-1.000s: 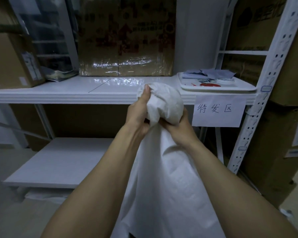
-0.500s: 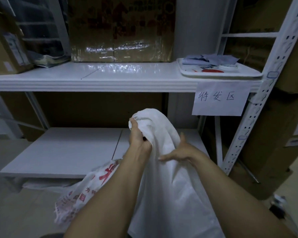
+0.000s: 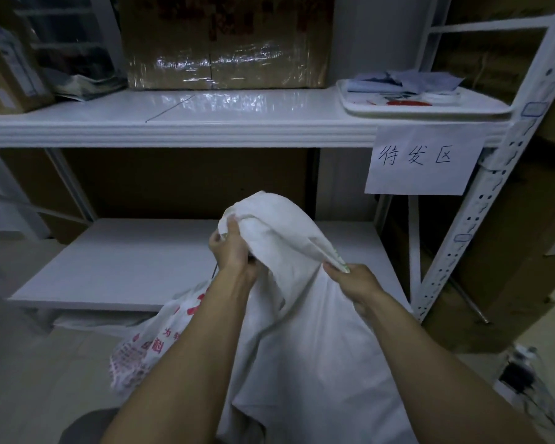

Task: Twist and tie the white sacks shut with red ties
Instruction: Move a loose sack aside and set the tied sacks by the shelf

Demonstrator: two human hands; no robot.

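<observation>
A large white woven sack (image 3: 305,341) stands in front of me, its top bunched into a loose hump (image 3: 269,222). My left hand (image 3: 233,251) grips the gathered cloth at the hump's left side. My right hand (image 3: 353,280) pinches the sack's rim lower on the right, where a green-edged hem shows. A second white sack with red print (image 3: 151,344) lies behind my left forearm. Something red (image 3: 409,103) lies on the white tray (image 3: 430,108) on the upper shelf; I cannot tell if it is the ties.
A white metal rack has an upper shelf (image 3: 205,123) carrying a taped cardboard box (image 3: 225,43) and a lower shelf (image 3: 125,261). A handwritten paper sign (image 3: 422,158) hangs at the right. Cardboard boxes (image 3: 510,267) stand right of the perforated post (image 3: 481,200).
Both hands and the sack's bunched top have dropped from upper-shelf height to the lower shelf level. My right hand moved off the bunch to the rim on the right. The printed sack came into view.
</observation>
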